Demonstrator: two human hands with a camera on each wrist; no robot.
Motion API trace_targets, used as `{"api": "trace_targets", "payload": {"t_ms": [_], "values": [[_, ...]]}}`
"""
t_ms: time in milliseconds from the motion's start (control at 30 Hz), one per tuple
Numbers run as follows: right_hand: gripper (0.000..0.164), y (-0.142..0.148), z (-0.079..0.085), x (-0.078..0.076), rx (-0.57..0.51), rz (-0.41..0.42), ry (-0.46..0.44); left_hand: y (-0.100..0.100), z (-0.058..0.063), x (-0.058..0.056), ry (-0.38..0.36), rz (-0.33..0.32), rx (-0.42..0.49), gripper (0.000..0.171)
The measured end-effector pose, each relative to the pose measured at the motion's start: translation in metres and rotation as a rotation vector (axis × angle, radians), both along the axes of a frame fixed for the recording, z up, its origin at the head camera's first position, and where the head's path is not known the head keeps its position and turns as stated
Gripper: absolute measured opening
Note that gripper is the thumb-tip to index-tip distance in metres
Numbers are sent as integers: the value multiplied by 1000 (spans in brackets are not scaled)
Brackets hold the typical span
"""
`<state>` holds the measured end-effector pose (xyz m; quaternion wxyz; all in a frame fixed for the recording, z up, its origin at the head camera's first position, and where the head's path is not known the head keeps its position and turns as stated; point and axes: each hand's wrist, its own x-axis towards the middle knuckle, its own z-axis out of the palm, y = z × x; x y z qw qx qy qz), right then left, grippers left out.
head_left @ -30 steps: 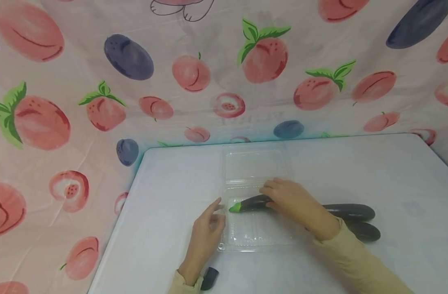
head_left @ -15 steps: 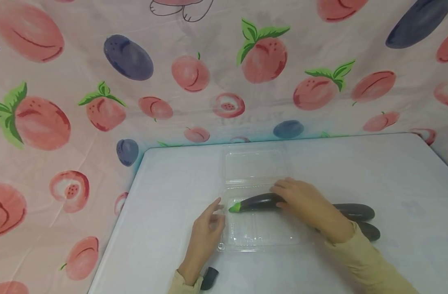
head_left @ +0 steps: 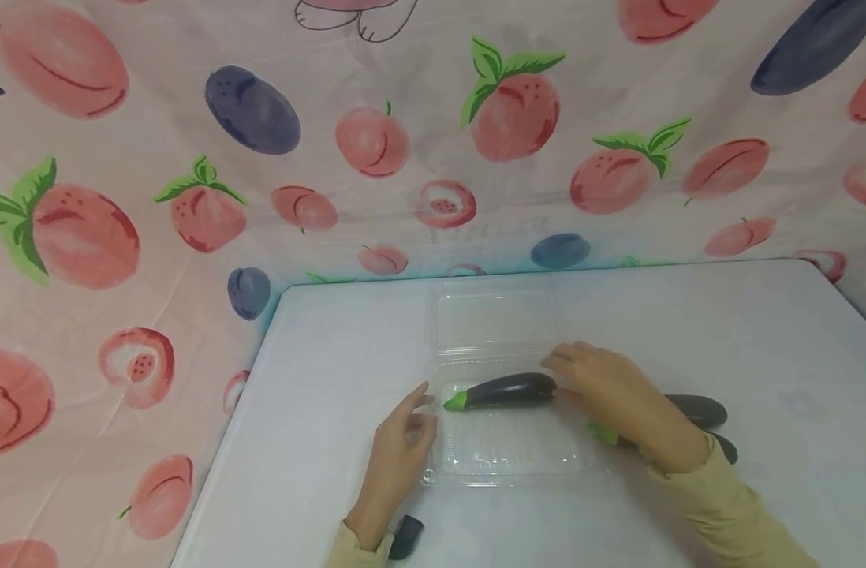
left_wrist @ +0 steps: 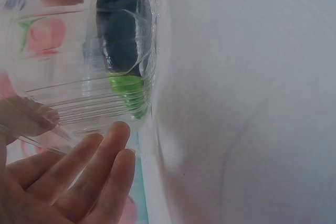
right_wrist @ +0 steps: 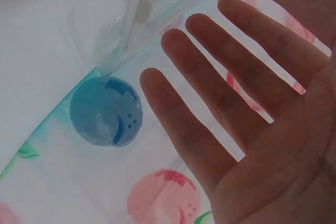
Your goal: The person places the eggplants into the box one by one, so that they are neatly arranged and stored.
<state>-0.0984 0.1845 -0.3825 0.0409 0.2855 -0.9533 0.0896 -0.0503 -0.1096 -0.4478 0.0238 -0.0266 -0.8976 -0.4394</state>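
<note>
A dark purple eggplant (head_left: pixel 514 390) with a green stem end lies in the base of an open, clear plastic clamshell container (head_left: pixel 504 480). My left hand (head_left: pixel 399 450) is at the container's left edge, its fingers fairly straight and thumb apart from them; in the left wrist view the fingertips (left_wrist: pixel 116 132) are against or very near the ribbed wall. My right hand (head_left: pixel 606 390) hovers just right of the eggplant's blunt end. In the right wrist view its fingers (right_wrist: pixel 202 87) are straight and spread, holding nothing. Under that hand and forearm, two more eggplants (head_left: pixel 703 410) are partly hidden.
The container's lid (head_left: pixel 497 319) is folded back towards the far table edge. A fruit-print cloth (head_left: pixel 376 71) hangs behind and to the left of the white table (head_left: pixel 319 394). A small dark object (head_left: pixel 407 538) is beside my left sleeve.
My right hand has let go of the eggplant and moved right, uncovering its blunt end. The eggplant stays in place in the container. My left hand has not visibly moved.
</note>
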Motion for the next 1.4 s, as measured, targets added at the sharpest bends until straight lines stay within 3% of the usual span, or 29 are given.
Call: {"api": "trace_targets", "payload": {"t_ms": [567,967,1400], "values": [[39,23,-1,3,0,-15,29,-1,-1,0,33,-22,5,48],[38,34,3,7,22,-85,-43,0,2,1,7,-12,19,49],[36,50,-3,10,12,-82,-28,-1,0,1,26,-24,1,48]]}}
